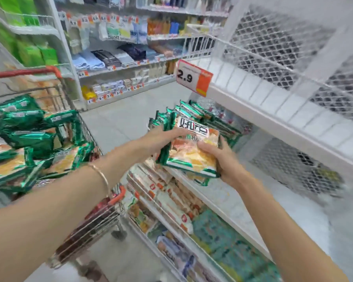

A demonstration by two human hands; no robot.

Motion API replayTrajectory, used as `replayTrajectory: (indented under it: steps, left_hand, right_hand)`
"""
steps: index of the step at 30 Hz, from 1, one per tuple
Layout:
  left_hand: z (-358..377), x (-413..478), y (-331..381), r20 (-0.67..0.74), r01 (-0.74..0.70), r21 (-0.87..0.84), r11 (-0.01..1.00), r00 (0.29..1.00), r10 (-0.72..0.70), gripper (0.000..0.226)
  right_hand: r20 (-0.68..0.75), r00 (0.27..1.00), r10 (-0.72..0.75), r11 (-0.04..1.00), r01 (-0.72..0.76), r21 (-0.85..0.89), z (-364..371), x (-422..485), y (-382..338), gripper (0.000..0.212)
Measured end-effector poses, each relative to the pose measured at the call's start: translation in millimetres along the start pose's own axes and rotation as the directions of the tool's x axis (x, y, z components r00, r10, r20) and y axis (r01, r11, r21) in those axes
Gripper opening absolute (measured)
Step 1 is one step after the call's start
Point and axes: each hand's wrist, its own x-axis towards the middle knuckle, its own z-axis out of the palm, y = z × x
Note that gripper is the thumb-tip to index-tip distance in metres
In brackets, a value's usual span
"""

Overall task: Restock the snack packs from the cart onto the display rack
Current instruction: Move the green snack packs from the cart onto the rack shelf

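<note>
I hold a small stack of green-edged snack packs (189, 151) with both hands over the front edge of a white rack shelf (228, 202). My left hand (161, 139) grips the stack's left side and my right hand (222, 159) grips its right side from below. Just behind the stack, a row of the same green packs (204, 117) stands on that shelf. The cart (86, 127) with a red handle sits at the left, and several more green packs (29, 143) are piled in it.
An orange and white price tag (194, 78) reading 2.9 hangs from the upper white shelf (273, 110). White mesh backing is at the right. Lower shelves hold other packaged snacks (171, 202). Across the aisle stands shelving with household goods (114, 58).
</note>
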Motion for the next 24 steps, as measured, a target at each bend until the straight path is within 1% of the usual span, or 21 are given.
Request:
replayTrajectory:
  steps: [2,3,5,6,8,11,13,14,16,18,19,20,21,22,23,24]
  left_hand:
    - [42,14,25,0.116,-0.073,0.108,0.991,0.991,0.060,0.117]
    - [64,21,36,0.174,-0.098,0.167,0.981,0.982,0.069,0.127]
    - [110,39,46,0.248,-0.154,0.244,0.958,0.964,0.092,0.124]
    - [131,52,46,0.266,-0.209,0.271,0.940,0.954,0.135,0.122]
    - [170,80,41,0.302,-0.276,0.339,0.899,0.937,0.174,0.124]
    - [209,116,26,0.375,-0.370,0.412,0.833,0.901,0.215,0.129]
    - [228,140,12,0.384,-0.453,0.442,0.774,0.875,0.293,0.130]
    - [236,153,5,0.380,-0.486,0.488,0.725,0.866,0.325,0.128]
    - [246,177,-5,0.378,-0.538,0.597,0.595,0.843,0.383,0.125]
    - [251,194,-8,0.385,-0.538,0.707,0.458,0.837,0.388,0.120]
    - [252,200,-9,0.387,-0.524,0.769,0.367,0.838,0.384,0.120]
    - [253,205,-10,0.390,-0.498,0.833,0.241,0.837,0.384,0.121]
    - [254,208,-9,0.400,-0.465,0.881,0.088,0.831,0.387,0.122]
    - [256,211,-8,0.421,-0.430,0.900,-0.069,0.820,0.388,0.122]
    - [258,216,-6,0.448,-0.399,0.894,-0.205,0.807,0.385,0.121]
    - [260,219,-2,0.470,-0.372,0.876,-0.305,0.798,0.377,0.121]
  right_hand:
    - [-0.121,0.989,-0.080,0.997,0.080,-0.009,-50,-15,3,0.136]
    - [-0.178,0.977,-0.116,0.993,0.112,-0.032,-75,-21,8,0.135]
    - [-0.267,0.945,-0.190,0.982,0.178,-0.069,-123,-31,21,0.127]
    - [-0.293,0.931,-0.219,0.975,0.198,-0.100,-143,-35,27,0.125]
    - [-0.315,0.915,-0.252,0.964,0.207,-0.169,-179,-36,46,0.131]
    - [-0.322,0.900,-0.294,0.946,0.224,-0.235,-205,-25,77,0.151]
    - [-0.323,0.878,-0.354,0.929,0.290,-0.230,-217,-3,99,0.147]
    - [-0.329,0.865,-0.379,0.922,0.323,-0.213,-220,8,109,0.143]
    - [-0.356,0.840,-0.409,0.911,0.351,-0.217,-224,32,124,0.138]
    - [-0.378,0.829,-0.412,0.909,0.347,-0.231,-225,51,133,0.138]
    - [-0.390,0.822,-0.415,0.908,0.351,-0.227,-227,59,137,0.138]
    - [-0.401,0.813,-0.422,0.906,0.366,-0.212,-228,67,140,0.138]
    - [-0.410,0.808,-0.422,0.906,0.374,-0.197,-227,72,143,0.139]
    - [-0.427,0.803,-0.415,0.910,0.365,-0.197,-228,78,148,0.138]
    - [-0.434,0.804,-0.406,0.914,0.358,-0.191,-228,82,152,0.137]
    - [-0.435,0.803,-0.408,0.913,0.364,-0.185,-227,86,156,0.130]
